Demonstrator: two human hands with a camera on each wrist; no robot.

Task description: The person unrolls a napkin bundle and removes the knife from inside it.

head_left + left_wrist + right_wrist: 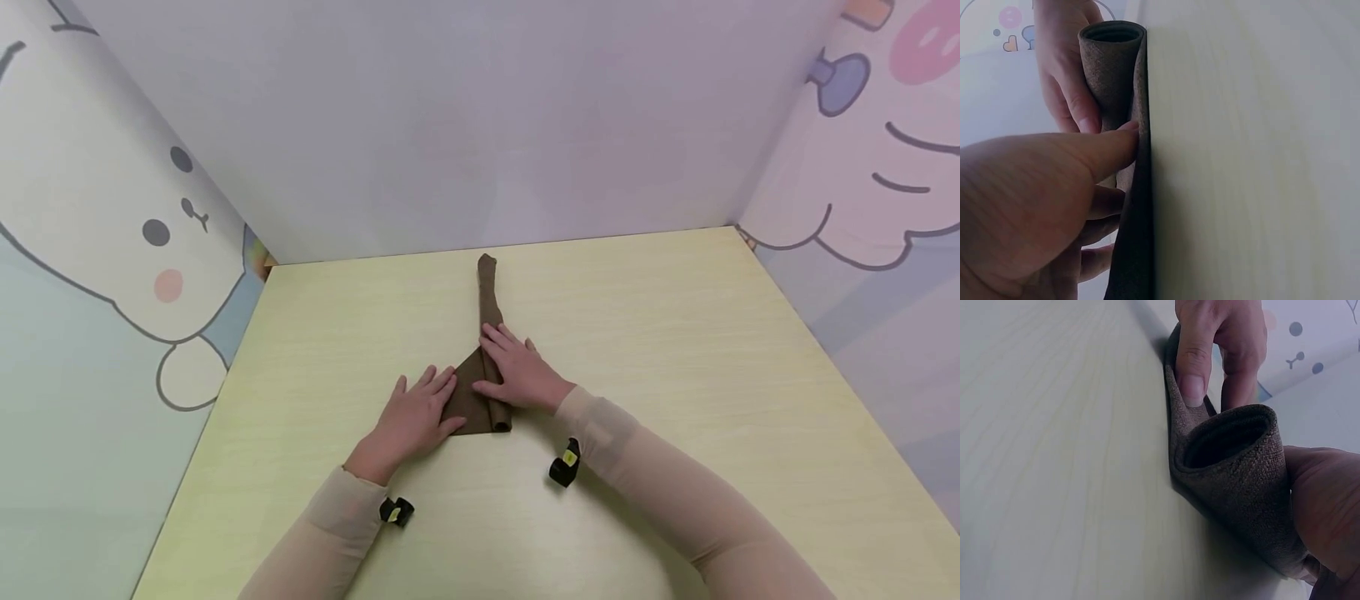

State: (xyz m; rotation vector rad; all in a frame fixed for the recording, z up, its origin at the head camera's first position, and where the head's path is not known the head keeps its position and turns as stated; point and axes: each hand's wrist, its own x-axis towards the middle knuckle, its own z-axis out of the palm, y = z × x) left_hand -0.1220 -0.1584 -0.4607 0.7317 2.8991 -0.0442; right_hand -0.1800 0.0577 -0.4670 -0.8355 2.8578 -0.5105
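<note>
A brown cloth (pixel 469 398) lies in the middle of the table, its right side rolled into a tube and its left side a flat triangle. The thin end of the roll points to the far edge. My left hand (pixel 411 423) rests on the flat part with its fingers extended and the thumb near the front edge. Over the rolled part lies my right hand (pixel 522 372), fingers extended across it. The near end of the roll (pixel 1241 481) shows layered, hollow windings in the right wrist view. Most right fingers are hidden there behind the roll.
The pale wooden table (pixel 637 317) meets a plain light wall (pixel 450 125) at its far edge. Side walls with cartoon animals (pixel 172 233) stand to the left and right. A small black camera (pixel 566 462) is on each wrist.
</note>
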